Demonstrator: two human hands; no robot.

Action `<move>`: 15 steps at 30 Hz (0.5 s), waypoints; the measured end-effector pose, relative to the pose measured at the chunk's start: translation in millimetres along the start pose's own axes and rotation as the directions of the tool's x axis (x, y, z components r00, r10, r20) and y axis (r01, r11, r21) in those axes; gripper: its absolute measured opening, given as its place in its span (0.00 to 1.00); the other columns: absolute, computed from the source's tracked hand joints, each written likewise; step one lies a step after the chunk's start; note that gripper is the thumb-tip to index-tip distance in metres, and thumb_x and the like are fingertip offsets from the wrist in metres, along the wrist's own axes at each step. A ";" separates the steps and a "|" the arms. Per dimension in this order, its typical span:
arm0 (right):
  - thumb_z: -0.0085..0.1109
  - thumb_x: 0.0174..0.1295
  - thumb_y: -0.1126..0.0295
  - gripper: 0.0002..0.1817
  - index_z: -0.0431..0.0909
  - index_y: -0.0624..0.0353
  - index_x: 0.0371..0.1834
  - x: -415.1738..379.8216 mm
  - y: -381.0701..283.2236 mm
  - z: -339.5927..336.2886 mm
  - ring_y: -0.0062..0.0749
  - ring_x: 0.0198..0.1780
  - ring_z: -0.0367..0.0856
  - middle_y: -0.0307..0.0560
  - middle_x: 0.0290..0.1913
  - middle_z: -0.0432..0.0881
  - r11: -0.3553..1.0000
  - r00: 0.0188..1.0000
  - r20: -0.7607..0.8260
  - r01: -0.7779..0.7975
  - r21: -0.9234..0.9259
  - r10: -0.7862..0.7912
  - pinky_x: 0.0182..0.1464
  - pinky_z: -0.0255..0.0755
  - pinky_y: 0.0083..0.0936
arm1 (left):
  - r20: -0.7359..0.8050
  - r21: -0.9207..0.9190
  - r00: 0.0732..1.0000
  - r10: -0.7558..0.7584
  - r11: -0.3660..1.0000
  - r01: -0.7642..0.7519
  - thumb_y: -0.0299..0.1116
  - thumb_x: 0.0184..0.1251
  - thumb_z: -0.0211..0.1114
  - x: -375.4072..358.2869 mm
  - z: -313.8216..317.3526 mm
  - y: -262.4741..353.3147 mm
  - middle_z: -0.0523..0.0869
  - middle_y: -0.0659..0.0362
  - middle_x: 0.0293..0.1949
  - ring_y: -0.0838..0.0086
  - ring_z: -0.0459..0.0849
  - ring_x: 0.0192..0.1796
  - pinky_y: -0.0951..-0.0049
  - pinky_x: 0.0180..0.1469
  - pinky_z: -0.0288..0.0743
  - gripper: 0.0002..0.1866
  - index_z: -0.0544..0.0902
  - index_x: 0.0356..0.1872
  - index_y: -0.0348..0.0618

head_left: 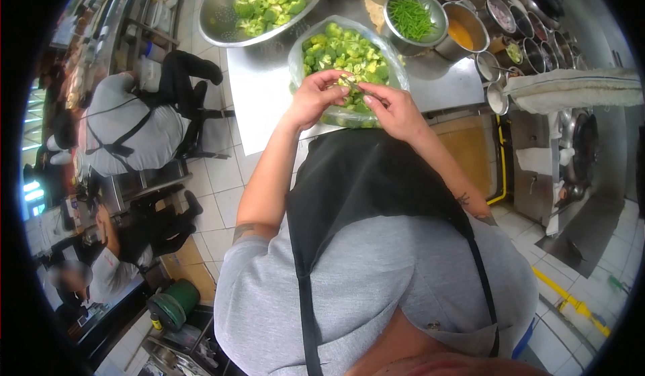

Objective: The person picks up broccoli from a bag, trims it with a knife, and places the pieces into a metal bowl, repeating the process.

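Note:
Both hands meet above a clear plastic bag [402,74] filled with broccoli florets [339,50]. My left hand [316,99] is closed, thumb and fingers pinching a small green piece that looks like a broccoli floret. From the other side my right hand [398,111] is closed around a thin, dark object, seemingly a small knife, its tip close to the left fingers. Fingers partly hide both held things. Behind the bag, to the left, a large metal colander [216,23] holds more cut broccoli [272,5].
Right of the bag stand a bowl of chopped green beans [411,19] and a pot of orange liquid [462,35]. Several metal containers line the far right, near a rolled cloth [571,90]. Two people [134,127] work at a counter on the left.

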State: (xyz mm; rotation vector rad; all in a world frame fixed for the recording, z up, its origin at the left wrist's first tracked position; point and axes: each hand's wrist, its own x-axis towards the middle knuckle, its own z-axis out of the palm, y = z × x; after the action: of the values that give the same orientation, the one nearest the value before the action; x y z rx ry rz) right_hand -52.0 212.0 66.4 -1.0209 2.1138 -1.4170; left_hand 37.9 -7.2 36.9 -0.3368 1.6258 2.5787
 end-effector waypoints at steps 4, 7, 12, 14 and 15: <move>0.63 0.73 0.69 0.17 0.86 0.63 0.61 -0.2 5.1 1.7 0.39 0.46 0.91 0.60 0.51 0.91 1.000 0.999 -0.042 0.018 -0.003 -0.018 0.50 0.83 0.31 | 0.025 -0.032 1.000 0.018 0.999 -0.017 0.25 0.73 0.70 4.1 4.6 -2.8 0.87 0.60 0.51 0.80 0.83 0.42 0.78 0.47 0.79 0.17 0.82 0.61 0.37; 0.64 0.73 0.68 0.16 0.86 0.63 0.60 0.5 6.9 2.6 0.37 0.44 0.91 0.59 0.49 0.91 1.000 0.998 -0.056 -0.005 0.028 0.007 0.48 0.82 0.30 | -0.031 0.024 0.999 0.023 0.999 -0.023 0.26 0.73 0.71 9.1 13.9 -8.9 0.88 0.61 0.45 0.81 0.83 0.38 0.80 0.41 0.76 0.15 0.82 0.58 0.39; 0.66 0.72 0.68 0.16 0.87 0.64 0.59 0.8 15.9 3.9 0.35 0.43 0.91 0.60 0.48 0.92 0.999 0.995 -0.090 -0.032 0.035 0.035 0.48 0.82 0.29 | -0.063 -0.024 0.996 0.060 0.998 -0.061 0.26 0.73 0.72 12.9 26.0 -13.4 0.87 0.63 0.38 0.82 0.80 0.33 0.81 0.36 0.72 0.13 0.83 0.55 0.40; 0.66 0.72 0.68 0.16 0.87 0.64 0.58 -0.5 18.7 4.4 0.34 0.42 0.91 0.60 0.47 0.92 0.998 0.995 -0.096 -0.035 0.048 0.040 0.48 0.82 0.29 | -0.049 -0.030 0.997 0.064 0.997 -0.066 0.26 0.74 0.72 13.2 26.4 -15.2 0.87 0.63 0.38 0.82 0.78 0.33 0.81 0.36 0.71 0.13 0.83 0.55 0.40; 0.66 0.72 0.67 0.16 0.87 0.64 0.58 -0.1 21.2 5.0 0.34 0.42 0.91 0.60 0.47 0.92 0.998 0.995 -0.094 -0.041 0.052 0.045 0.48 0.82 0.29 | -0.051 -0.031 0.997 0.063 0.997 -0.065 0.26 0.74 0.71 13.2 26.4 -15.5 0.86 0.63 0.38 0.82 0.78 0.32 0.81 0.35 0.71 0.12 0.83 0.55 0.41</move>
State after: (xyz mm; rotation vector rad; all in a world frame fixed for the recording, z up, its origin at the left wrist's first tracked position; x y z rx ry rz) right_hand -56.0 213.6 45.1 -0.9000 2.1418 -1.5180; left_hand 24.1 22.5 31.3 -0.3596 1.6388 2.6670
